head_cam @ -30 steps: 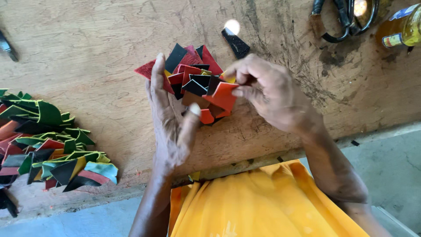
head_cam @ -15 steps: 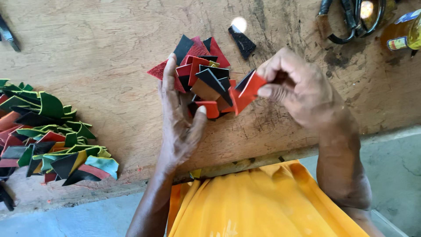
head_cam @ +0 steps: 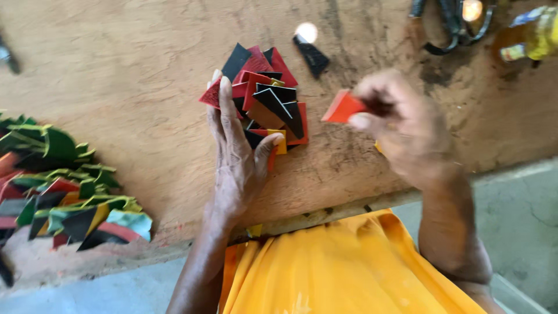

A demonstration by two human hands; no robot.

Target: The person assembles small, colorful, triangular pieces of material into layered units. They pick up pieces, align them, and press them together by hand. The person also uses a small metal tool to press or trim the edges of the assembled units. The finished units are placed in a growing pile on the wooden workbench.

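At the left edge of the bench (head_cam: 145, 134) lies a heap of folded strips (head_cam: 64, 192) in green, red, black and yellow, too tangled to count, well apart from both hands. Nearer the middle, the left hand (head_cam: 238, 157) grips a bundle of triangle pieces (head_cam: 264, 96), red and black with a little yellow, thumb pressed across the lower pieces and fingers behind; roughly ten or more overlap, so no exact count is possible. The bundle's points fan up and away from the person. Just beyond it one black piece (head_cam: 313, 55) lies alone on the bench. To the right, the right hand (head_cam: 401, 128) pinches a single red piece (head_cam: 343, 107) between thumb and fingers, near the bundle but not touching it, its tip pointing left toward the bundle. At the far right corner lie dark scissors (head_cam: 450, 29) and one yellow bottle (head_cam: 532, 35).
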